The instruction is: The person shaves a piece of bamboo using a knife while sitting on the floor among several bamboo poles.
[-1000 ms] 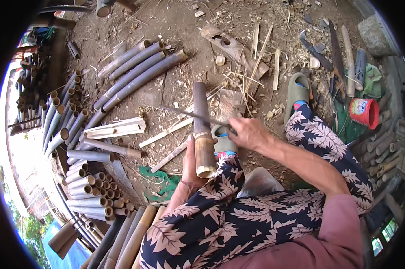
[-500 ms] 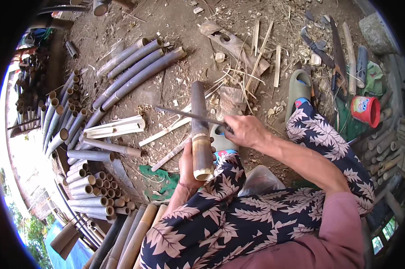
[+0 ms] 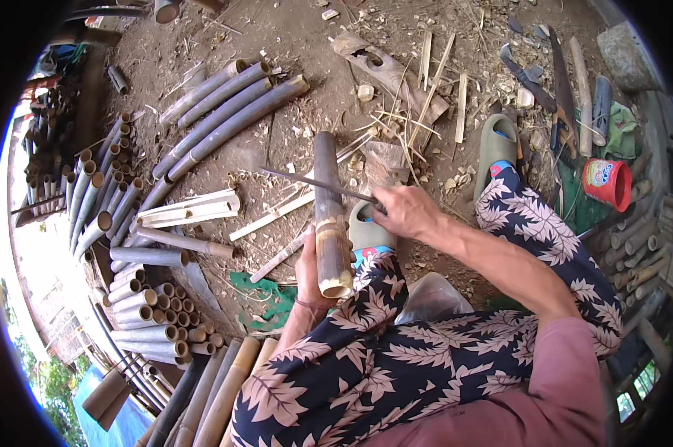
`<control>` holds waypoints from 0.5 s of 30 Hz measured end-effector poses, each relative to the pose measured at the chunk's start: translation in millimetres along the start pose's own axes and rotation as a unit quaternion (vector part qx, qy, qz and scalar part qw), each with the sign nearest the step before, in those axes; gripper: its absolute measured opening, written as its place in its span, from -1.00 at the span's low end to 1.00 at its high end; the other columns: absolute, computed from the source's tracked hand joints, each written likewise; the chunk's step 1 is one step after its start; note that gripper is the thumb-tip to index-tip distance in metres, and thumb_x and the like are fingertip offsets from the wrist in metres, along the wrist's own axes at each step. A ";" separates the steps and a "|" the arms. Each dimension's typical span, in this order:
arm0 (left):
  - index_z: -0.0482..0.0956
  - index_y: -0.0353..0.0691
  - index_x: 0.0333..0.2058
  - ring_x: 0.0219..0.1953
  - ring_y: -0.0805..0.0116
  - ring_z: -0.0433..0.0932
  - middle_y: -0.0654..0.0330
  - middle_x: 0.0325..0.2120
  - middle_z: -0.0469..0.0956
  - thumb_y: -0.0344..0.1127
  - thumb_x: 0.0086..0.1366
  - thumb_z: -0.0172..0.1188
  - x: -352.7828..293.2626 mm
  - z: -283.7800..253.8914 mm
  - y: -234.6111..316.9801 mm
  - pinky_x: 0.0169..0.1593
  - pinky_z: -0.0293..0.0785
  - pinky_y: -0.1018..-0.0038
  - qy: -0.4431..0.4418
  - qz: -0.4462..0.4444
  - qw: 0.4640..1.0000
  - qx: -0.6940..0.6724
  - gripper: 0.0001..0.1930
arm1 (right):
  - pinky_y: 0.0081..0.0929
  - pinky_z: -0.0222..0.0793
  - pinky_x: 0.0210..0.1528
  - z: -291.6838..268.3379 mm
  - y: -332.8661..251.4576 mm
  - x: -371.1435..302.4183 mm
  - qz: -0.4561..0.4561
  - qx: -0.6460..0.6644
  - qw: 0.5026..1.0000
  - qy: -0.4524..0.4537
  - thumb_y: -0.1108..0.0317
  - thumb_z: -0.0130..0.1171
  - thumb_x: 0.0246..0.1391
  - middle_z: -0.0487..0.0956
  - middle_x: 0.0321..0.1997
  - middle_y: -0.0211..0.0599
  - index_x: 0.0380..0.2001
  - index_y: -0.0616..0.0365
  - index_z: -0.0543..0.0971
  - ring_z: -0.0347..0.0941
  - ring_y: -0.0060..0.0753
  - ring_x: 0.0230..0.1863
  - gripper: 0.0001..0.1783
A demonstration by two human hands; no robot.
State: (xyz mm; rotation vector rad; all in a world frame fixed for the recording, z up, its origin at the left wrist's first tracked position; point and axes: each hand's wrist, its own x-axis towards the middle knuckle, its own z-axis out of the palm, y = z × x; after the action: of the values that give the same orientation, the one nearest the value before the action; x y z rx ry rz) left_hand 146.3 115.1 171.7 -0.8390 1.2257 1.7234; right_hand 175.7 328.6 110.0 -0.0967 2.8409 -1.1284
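Note:
My left hand [image 3: 307, 274] is wrapped round the lower part of a dark bamboo tube [image 3: 332, 249], its thumb side on the left and fingertips showing at the right. The tube stands tilted away from me, with a pale ring at its node and a pale cut rim at the near end. In my right hand [image 3: 411, 214] is the handle of a long, thin knife [image 3: 325, 185]. Its blade lies across the tube's upper half and points left. Whether the edge bites into the bamboo, I cannot tell.
Several bamboo poles [image 3: 239, 123] lie at the far left, above split bamboo pieces [image 3: 195, 211]. Stacked tubes [image 3: 146, 316] fill the left side. A carved wooden block [image 3: 392, 74] lies ahead. At the right are a sickle [image 3: 526, 78] and a red bucket [image 3: 608, 184].
The knife blade has shifted slightly up across the tube. The bamboo tube has moved a little left and up, still held in my left hand.

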 end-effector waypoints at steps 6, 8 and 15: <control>0.51 -0.34 -0.10 -0.52 0.25 0.58 0.07 -0.41 0.59 0.21 0.40 -0.20 5.4 -12.3 -1.5 -0.45 0.56 0.39 -0.036 -0.029 0.997 -0.061 -0.37 | -0.25 0.48 -0.52 5.8 -11.9 -11.6 -0.088 0.029 0.995 0.048 0.25 0.24 -0.02 0.49 -0.55 -0.22 -0.33 0.09 0.47 0.54 -0.19 -0.48 -0.77; 0.50 -0.33 -0.10 -0.52 0.26 0.58 0.07 -0.42 0.59 0.16 0.41 -0.16 6.4 -25.7 0.9 -0.47 0.55 0.40 -0.059 -0.033 0.994 -0.081 -0.42 | -0.26 0.50 -0.45 -10.7 -5.3 15.1 0.198 0.049 0.964 -0.170 0.19 0.21 0.05 0.52 -0.54 -0.13 -0.34 0.13 0.51 0.56 -0.18 -0.47 -0.76; 0.48 -0.23 -0.07 -0.15 0.05 0.55 0.01 -0.22 0.55 0.09 0.27 0.09 29.6 -181.4 54.1 -0.07 0.47 0.22 0.058 0.197 0.575 0.792 -0.51 | -0.34 0.34 -0.45 -69.5 48.9 -13.4 0.191 0.118 0.963 0.151 0.18 0.18 0.12 0.51 -0.60 -0.14 -0.33 0.30 0.54 0.42 -0.35 -0.56 -0.67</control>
State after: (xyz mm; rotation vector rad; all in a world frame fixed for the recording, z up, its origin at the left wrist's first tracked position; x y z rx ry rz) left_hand 93.9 -59.6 113.1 0.5100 2.3809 0.1866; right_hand 180.6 412.7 127.5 0.6637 2.7543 -1.4731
